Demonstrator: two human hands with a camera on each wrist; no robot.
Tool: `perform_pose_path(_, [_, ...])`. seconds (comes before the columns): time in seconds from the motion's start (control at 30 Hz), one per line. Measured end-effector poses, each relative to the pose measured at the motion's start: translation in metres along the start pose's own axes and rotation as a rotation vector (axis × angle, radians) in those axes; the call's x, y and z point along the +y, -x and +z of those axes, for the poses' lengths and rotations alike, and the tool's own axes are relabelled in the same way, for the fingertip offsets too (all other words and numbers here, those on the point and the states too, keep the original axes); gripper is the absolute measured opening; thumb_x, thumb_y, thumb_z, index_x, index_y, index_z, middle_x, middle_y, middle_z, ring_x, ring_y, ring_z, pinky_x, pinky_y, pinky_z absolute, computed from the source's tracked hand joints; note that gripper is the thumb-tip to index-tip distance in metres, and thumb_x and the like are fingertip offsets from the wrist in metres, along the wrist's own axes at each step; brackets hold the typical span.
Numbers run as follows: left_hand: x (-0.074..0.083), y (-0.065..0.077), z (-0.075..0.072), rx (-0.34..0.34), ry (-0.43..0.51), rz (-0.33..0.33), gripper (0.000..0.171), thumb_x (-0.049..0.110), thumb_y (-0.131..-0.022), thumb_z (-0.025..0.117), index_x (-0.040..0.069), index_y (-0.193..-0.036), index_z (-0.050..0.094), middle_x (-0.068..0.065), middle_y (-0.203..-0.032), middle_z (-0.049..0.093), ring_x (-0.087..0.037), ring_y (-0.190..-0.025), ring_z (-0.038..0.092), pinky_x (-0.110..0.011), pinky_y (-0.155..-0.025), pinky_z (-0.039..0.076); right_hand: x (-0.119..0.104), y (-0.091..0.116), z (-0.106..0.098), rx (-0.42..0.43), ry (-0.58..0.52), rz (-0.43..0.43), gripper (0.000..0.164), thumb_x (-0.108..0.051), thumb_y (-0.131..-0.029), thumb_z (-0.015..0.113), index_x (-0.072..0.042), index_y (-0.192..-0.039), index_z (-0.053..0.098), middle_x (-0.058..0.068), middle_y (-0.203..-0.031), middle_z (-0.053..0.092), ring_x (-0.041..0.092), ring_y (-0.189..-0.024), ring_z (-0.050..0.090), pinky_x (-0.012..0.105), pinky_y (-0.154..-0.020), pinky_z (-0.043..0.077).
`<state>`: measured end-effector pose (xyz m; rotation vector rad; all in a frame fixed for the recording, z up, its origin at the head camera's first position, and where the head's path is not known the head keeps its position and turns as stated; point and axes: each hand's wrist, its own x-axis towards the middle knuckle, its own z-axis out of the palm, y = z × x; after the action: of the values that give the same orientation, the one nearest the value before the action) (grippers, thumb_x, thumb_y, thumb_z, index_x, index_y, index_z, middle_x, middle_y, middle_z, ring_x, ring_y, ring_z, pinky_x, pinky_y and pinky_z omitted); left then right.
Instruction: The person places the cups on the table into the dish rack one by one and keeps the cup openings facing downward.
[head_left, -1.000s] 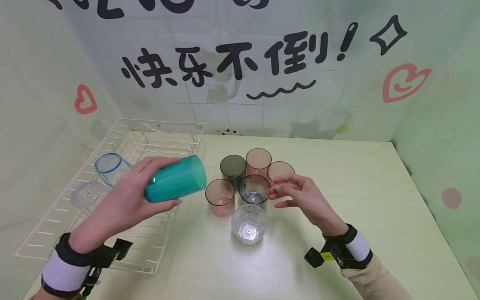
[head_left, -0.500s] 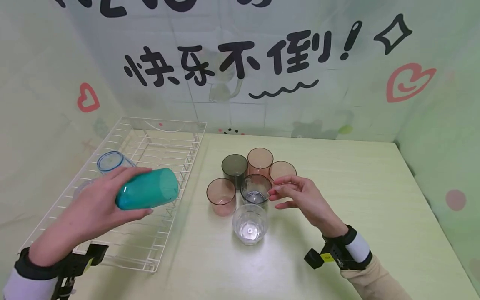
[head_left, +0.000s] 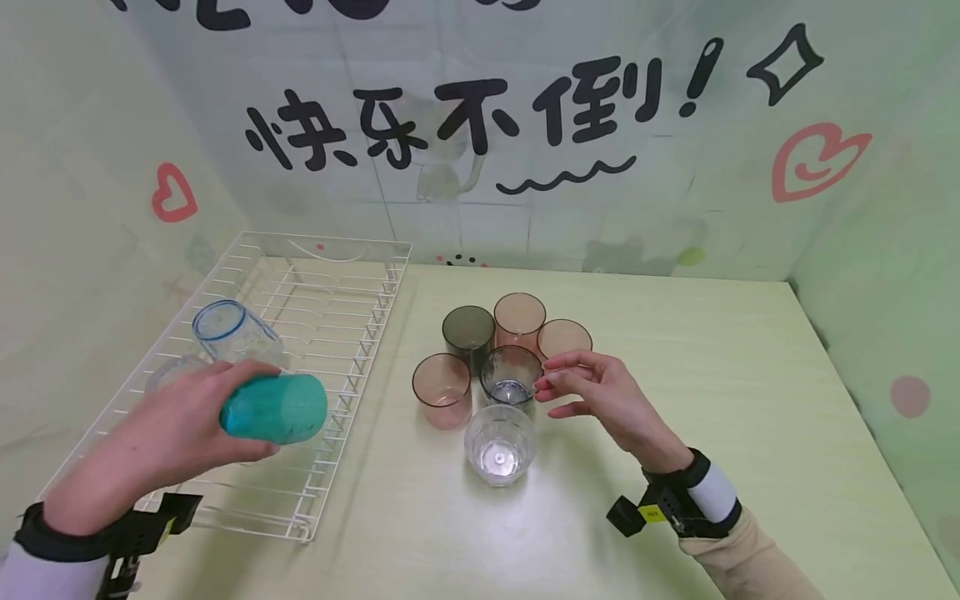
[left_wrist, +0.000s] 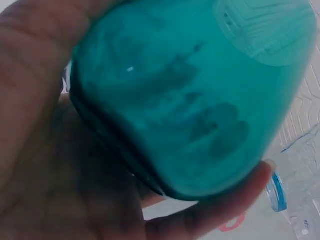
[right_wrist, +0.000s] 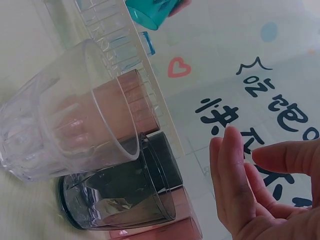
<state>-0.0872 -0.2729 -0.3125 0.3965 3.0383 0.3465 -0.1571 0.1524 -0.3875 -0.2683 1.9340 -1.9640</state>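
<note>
My left hand (head_left: 176, 421) grips a teal cup (head_left: 276, 408) that lies nearly on its side above the white wire rack (head_left: 318, 479). In the left wrist view, fingers and thumb wrap the teal cup (left_wrist: 190, 110) near its base. Behind that hand, a clear blue-rimmed cup (head_left: 238, 332) leans in the rack, and another clear cup (head_left: 176, 369) is mostly hidden. On the right, my right hand (head_left: 588, 387) hovers with loosely bent fingers and holds nothing. It is beside a grey cup (head_left: 512, 375) and a clear cup (head_left: 500, 446).
Standing close together on the pale table (head_left: 675, 517) are a dark green-grey cup (head_left: 468, 333) and several pinkish cups, one pinkish cup (head_left: 442, 392) being nearest the rack. A printed cloth wall (head_left: 337, 208) closes the back; more cloth rises at both sides.
My left hand has carried the teal cup leftward and lower, from beside the group of cups to over the rack. The right hand has stayed nearly still.
</note>
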Motion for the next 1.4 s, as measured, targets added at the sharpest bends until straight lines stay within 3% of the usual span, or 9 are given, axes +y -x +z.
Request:
perform_pose_path(0.57, [-0.005,0.001,0.013,-0.233,0.070,-0.098,0.074,0.033,-0.060,0.090,-0.003,-0.117,0.059,-0.016,-0.097,0.063,-0.028,-0.077,0.057,-0.043,-0.059,0.049,0.002,-0.002,0.001,-0.003,0.003,0.007,0.031,-0.001,-0.098,0.054,0.020,-0.120,0.049,0.019,-0.099,0.068,0.020,-0.086,0.070,0.038,-0.074,0.057])
perform_pose_path(0.93, [-0.006,0.000,0.027,-0.321,0.087,-0.128,0.071,0.029,-0.059,0.090,-0.001,-0.116,0.060,-0.013,-0.096,0.062,-0.027,-0.078,0.056,-0.045,-0.062,0.050,0.003,-0.002,0.001,0.001,0.006,0.008,0.026,-0.001,-0.098,0.055,0.016,-0.118,0.053,0.020,-0.101,0.068,0.022,-0.087,0.070,0.038,-0.074,0.057])
perform_pose_path(1.4, [-0.001,-0.002,0.039,-0.429,0.046,-0.182,0.070,0.033,-0.063,0.092,0.001,-0.116,0.060,-0.014,-0.098,0.061,-0.030,-0.081,0.055,-0.051,-0.066,0.050,0.003,-0.002,0.001,0.001,0.006,0.016,0.031,-0.001,-0.097,0.055,0.020,-0.119,0.050,0.022,-0.101,0.068,0.021,-0.086,0.070,0.038,-0.074,0.057])
